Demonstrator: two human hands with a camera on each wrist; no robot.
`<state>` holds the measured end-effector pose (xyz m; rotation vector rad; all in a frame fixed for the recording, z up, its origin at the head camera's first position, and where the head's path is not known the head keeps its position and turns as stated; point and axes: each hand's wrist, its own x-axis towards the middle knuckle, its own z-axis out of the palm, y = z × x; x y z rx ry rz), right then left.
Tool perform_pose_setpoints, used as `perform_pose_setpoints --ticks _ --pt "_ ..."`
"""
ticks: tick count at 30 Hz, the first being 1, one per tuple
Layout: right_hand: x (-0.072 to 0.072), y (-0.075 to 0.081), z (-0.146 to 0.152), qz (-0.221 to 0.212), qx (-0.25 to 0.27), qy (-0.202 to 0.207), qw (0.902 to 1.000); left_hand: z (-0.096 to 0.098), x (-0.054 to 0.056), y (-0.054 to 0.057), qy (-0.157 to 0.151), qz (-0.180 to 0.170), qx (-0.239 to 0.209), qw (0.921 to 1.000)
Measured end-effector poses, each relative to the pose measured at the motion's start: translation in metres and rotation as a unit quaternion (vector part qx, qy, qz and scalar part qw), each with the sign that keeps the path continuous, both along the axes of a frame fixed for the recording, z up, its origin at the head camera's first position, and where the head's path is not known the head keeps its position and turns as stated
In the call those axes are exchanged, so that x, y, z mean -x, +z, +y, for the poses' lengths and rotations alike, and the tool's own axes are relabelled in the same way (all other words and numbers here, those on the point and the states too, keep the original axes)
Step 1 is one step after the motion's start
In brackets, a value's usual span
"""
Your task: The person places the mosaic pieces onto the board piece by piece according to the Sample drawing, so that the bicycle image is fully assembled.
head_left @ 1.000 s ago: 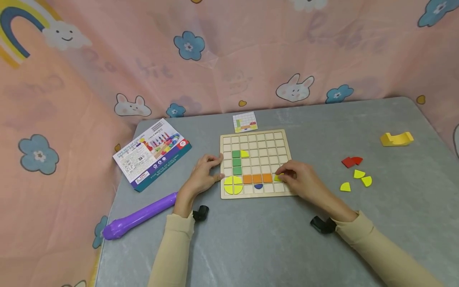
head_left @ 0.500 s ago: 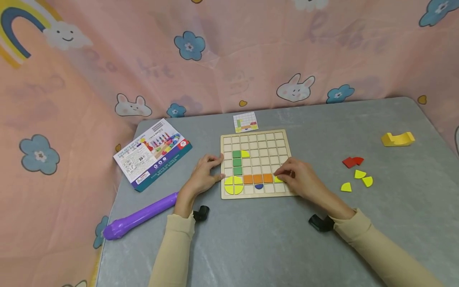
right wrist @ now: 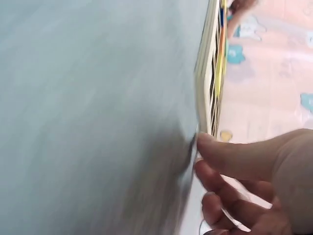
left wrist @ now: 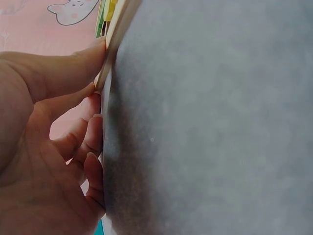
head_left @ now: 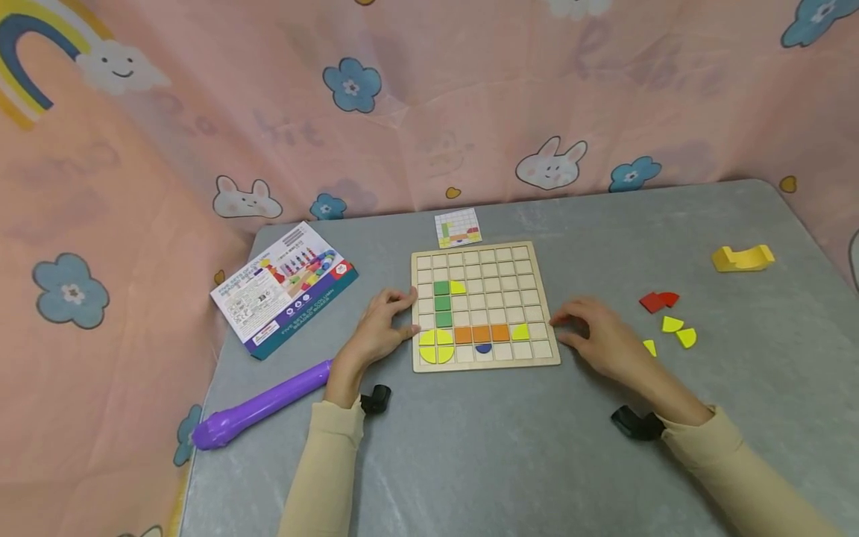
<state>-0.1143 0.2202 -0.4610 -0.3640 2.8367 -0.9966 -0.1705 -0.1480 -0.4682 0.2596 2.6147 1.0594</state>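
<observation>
Relaxed left hand touches a part-filled wooden grid board; half-spread right hand is empty; flat red tiles remain loose at three o'clock.

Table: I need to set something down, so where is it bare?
Bare: this side of the board, between the sleeves; the far strip between card and yellow block. Crowded: the left, with box and tube; right of the right hand, loose pieces.

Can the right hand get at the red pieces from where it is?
Probably yes: the right hand appears to hold nothing, and the red pieces lie uncovered to its right, with bare table between. The loose yellow pieces sit nearer the person, not on top of them.
</observation>
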Motion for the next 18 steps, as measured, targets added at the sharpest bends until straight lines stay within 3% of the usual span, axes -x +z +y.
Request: perform_pose_setpoints --ticks 12,18 --pt "-0.018 0.014 0.075 -0.048 -0.098 0.003 0.9940 0.000 0.000 0.000 -0.003 -0.001 0.006 1.0000" --pt "-0.021 0.014 0.096 -0.059 -0.106 0.011 0.9926 0.000 0.000 0.000 0.000 -0.003 0.002 1.0000"
